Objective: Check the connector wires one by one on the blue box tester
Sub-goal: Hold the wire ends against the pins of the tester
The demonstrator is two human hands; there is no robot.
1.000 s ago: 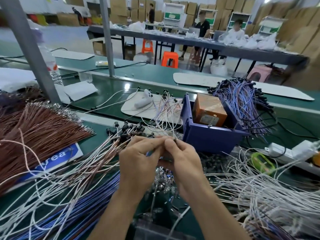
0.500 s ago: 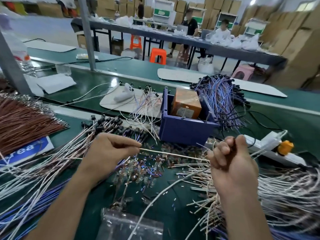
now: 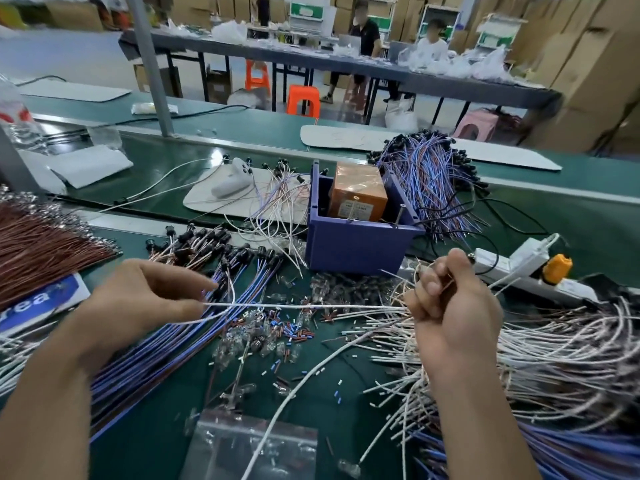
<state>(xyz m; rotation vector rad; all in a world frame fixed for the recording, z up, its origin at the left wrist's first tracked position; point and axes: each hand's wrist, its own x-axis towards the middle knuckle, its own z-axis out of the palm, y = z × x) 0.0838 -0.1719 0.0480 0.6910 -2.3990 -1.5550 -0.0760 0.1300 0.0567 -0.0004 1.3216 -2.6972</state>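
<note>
1. You are pinching the white wire (image 3: 311, 306) between the thumb and forefinger of your left hand (image 3: 149, 299), with the wire running out past the fingertips toward the right.
2. Your right hand (image 3: 450, 306) is curling into a fist round the wire's other end. Whether a connector is sitting inside that fist cannot be told.
3. The wire is stretching taut between your hands. Its long axis is running left to right, nearly level, above the loose small parts (image 3: 291, 330) on the green bench (image 3: 346, 393).
4. The blue box tester (image 3: 360, 244) is standing beyond the wire, farther from you, between your hands but toward the right one. An orange block (image 3: 358, 192) is sitting inside it.
5. The wire is lying broadside to the box's near wall, so neither end is pointing at it.
6. Your right hand is the nearer one, so that end is probably the one to go forward and up over the rim. The tester's contact points are not showing clearly, so judge the exact target yourself.
</note>
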